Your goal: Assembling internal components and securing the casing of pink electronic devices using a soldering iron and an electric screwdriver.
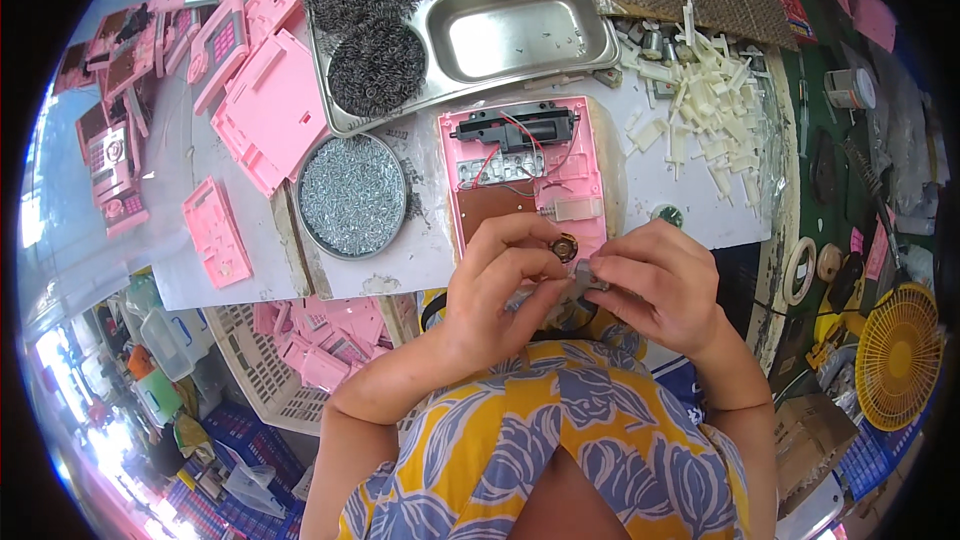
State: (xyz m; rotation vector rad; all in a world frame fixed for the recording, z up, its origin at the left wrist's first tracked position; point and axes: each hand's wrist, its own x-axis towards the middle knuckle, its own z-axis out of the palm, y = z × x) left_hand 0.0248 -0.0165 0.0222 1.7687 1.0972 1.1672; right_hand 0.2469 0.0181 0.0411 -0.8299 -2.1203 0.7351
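My left hand and my right hand meet just over the near end of a pink plastic housing. Between their pinched fingertips is a small pale grey part, partly covered by the fingers; its kind is unclear. A small round dark part with a brass-coloured rim shows beside my left index finger; whether it is held or sits in the housing I cannot tell. Inside the housing are a black mechanism with red wires, a brown board and a white plastic piece beside a spring.
A steel tray with black springs stands behind the housing. Left are a round dish of small screws and pink panels. White plastic parts are heaped right. A crate stands lower left, a yellow fan far right.
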